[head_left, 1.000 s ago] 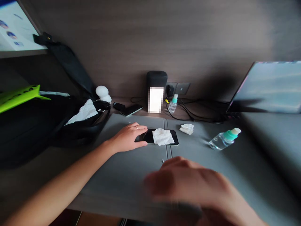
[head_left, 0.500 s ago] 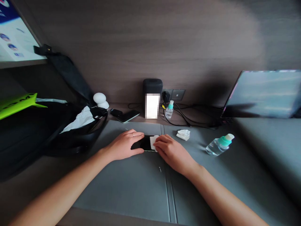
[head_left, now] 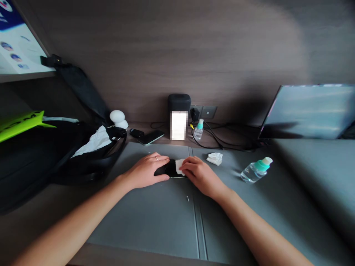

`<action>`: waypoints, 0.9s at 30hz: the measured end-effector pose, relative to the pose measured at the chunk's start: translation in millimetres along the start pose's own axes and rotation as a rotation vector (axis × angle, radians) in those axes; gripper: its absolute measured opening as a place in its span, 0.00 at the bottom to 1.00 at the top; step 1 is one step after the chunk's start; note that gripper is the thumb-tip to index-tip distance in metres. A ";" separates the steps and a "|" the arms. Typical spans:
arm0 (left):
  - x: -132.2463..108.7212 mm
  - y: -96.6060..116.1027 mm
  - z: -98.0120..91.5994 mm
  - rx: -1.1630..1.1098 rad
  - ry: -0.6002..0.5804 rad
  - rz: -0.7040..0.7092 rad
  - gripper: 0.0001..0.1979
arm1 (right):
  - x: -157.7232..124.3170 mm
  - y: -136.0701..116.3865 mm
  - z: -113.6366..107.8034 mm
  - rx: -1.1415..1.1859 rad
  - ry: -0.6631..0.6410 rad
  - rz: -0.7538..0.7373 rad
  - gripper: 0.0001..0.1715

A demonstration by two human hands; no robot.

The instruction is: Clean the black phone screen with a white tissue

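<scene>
A black smartphone (head_left: 172, 168) lies flat on the grey desk mat (head_left: 144, 218). My left hand (head_left: 146, 171) grips its left end, fingers along the far side and thumb along the near edge. On the phone's right part, my right hand (head_left: 200, 173) is closed with its fingertips pinching a folded white tissue (head_left: 179, 167) pressed to the dark surface. My right fingers cover the phone's right end. A crumpled tissue (head_left: 214, 158) rests beyond my right hand, and a clear bottle with a teal-and-white cap (head_left: 253, 171) lies tilted on the mat further right.
Behind the mat are another phone (head_left: 151, 137), a black cylinder-like device (head_left: 179, 101), a small spray bottle (head_left: 198, 131) and black cables (head_left: 216, 138). A black bag (head_left: 36, 159) fills the left side. At the right stands a dark screen (head_left: 310, 111).
My right hand and the tissue have shifted slightly left across the phone. My left hand keeps its place on the phone's left end.
</scene>
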State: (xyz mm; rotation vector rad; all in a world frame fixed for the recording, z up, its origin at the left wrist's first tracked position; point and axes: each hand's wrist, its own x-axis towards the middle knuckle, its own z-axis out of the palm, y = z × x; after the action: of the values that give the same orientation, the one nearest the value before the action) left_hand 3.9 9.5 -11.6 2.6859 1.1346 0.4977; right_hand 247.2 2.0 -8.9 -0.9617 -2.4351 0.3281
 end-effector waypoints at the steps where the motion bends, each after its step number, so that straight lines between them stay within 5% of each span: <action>1: 0.1 0.1 -0.1 0.001 -0.002 0.002 0.25 | 1.4 0.1 1.8 -0.019 0.014 0.015 0.11; 15: -0.7 0.8 0.1 -0.029 0.004 -0.038 0.28 | 3.8 -11.3 -0.5 0.019 -0.092 -0.140 0.10; 21: -1.4 -0.1 -0.4 -0.052 0.003 -0.049 0.28 | 5.1 -14.0 9.0 -0.060 -0.017 -0.018 0.11; 27: -0.7 -1.6 -0.1 -0.064 0.005 -0.073 0.29 | 4.8 -9.6 5.4 -0.049 -0.066 -0.110 0.12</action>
State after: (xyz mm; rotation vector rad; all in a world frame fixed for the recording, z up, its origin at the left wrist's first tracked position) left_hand 2.3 10.1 -12.2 2.5798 1.1922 0.5205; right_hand 235.9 -1.8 -7.9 -0.8451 -2.5554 0.2663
